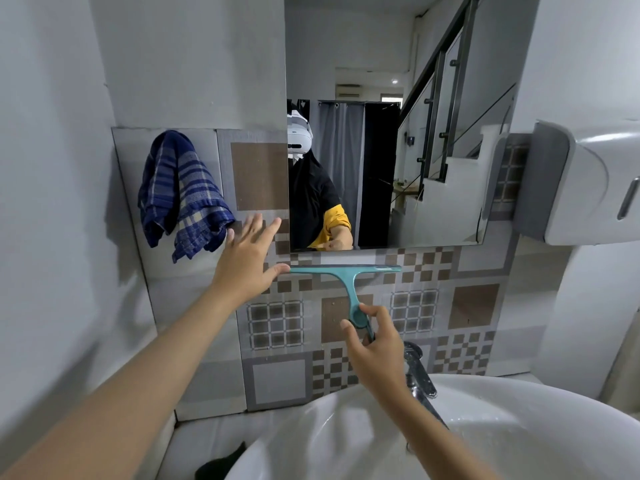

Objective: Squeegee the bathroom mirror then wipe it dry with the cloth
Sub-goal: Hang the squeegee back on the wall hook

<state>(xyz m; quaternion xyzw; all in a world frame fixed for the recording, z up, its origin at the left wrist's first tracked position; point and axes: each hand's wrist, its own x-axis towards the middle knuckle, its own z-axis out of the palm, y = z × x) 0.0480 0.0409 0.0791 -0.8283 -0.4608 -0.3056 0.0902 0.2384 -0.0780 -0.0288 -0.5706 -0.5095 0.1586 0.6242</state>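
Gripping the teal squeegee [349, 289] handle with our right hand [372, 351], we spread our empty left hand [247, 261] beside the cloth [183, 195]; the tap [417, 370] is half hidden behind our wrist below the mirror [398, 133].

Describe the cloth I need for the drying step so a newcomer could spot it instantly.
Start at the mirror and look left along the tiled wall. The cloth hangs bunched there, just beyond the open left hand. It is the only fabric in view, dark blue with pale plaid stripes.

L hand [247, 263] open, fingers spread, R hand [375, 348] gripping squeegee [349, 282] handle
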